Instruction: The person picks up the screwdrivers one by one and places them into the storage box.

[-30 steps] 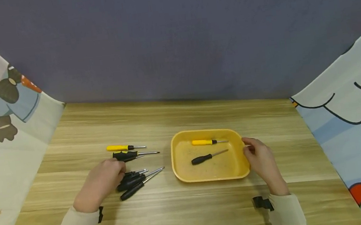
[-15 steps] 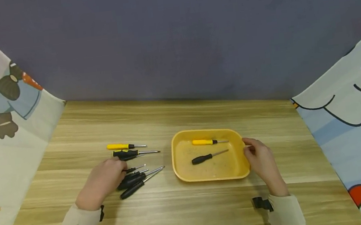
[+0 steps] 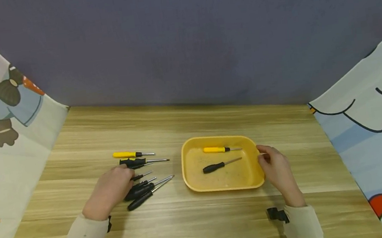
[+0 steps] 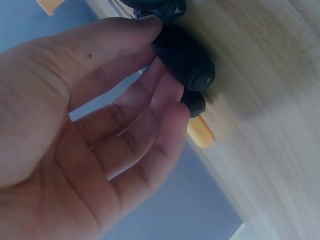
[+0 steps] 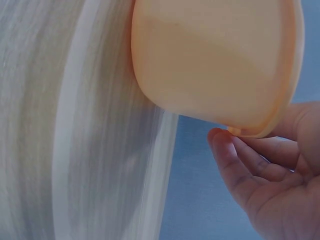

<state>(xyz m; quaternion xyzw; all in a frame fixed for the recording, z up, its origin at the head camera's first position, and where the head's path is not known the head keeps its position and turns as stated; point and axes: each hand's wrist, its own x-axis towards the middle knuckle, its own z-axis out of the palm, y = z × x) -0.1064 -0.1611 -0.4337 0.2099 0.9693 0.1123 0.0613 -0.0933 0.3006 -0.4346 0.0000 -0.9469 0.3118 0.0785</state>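
Observation:
My left hand (image 3: 112, 189) pinches a black screwdriver (image 4: 185, 57) by its handle, between thumb and fingertips in the left wrist view. In the head view the hand hides most of that handle, leaving the thin shaft in sight. Beyond it lie a yellow-handled screwdriver (image 3: 126, 154) and a black-and-yellow screwdriver (image 3: 134, 162); several black screwdrivers (image 3: 142, 191) lie on the near side. On the right, my right hand (image 3: 277, 166) pinches the rim of a yellow plastic tray (image 5: 210, 65) at its right end. Inside the tray are a yellow screwdriver (image 3: 215, 150) and a black screwdriver (image 3: 214, 167).
Everything stands on a wood-grain table (image 3: 189, 229). A dark grey partition (image 3: 182, 45) rises along the back edge. Printed cartoon cloths hang at the left (image 3: 8, 96) and right (image 3: 381, 113) sides.
The shaft of the screwdriver in my left hand has swung slightly away, toward the far side, and apart from the black ones nearby. My right hand and the tray have stayed put.

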